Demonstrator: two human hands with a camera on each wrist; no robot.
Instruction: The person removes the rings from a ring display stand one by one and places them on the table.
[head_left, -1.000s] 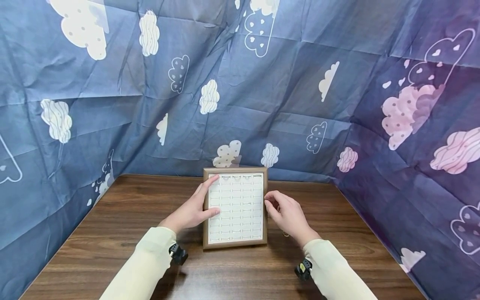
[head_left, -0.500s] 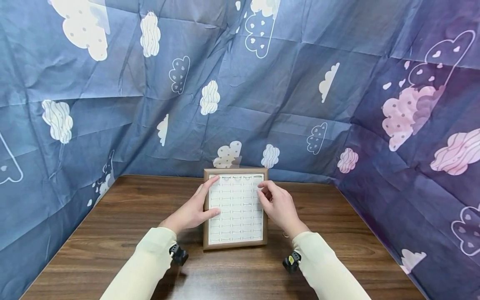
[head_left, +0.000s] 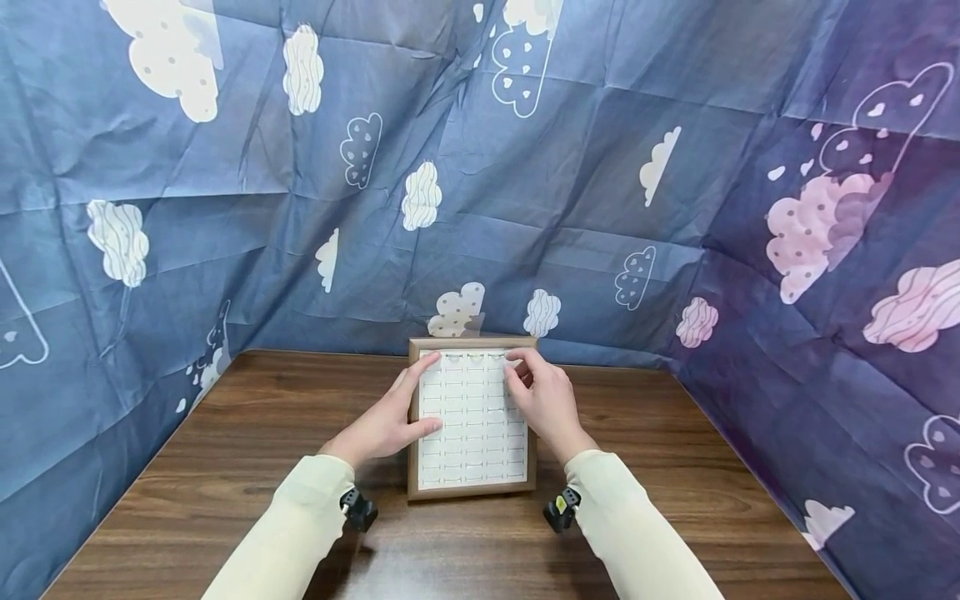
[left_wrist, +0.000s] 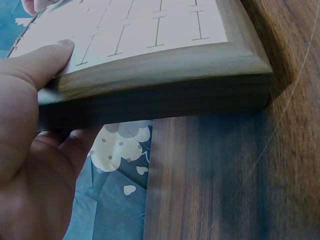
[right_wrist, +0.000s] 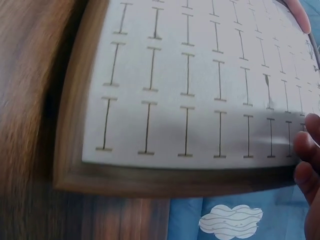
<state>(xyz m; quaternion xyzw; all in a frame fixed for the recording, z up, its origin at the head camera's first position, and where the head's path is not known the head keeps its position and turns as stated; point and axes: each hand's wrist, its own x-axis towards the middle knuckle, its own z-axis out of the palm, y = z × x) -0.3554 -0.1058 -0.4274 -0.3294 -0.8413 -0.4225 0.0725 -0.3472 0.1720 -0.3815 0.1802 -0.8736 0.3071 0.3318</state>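
No brand, label or legible writing on any surface. The framed slotted tray [head_left: 471, 417] lies flat on the table [head_left: 225, 467], between both hands. Left hand [head_left: 386, 421]: fingers clasp the tray's left frame edge, thumb on the white insert, index finger along the rim. Right hand [head_left: 543, 400]: fingers curled, tips at the tray's far right corner; whether they pinch anything, cannot tell. Cloud-print cloth [head_left: 525, 167] hangs beyond.
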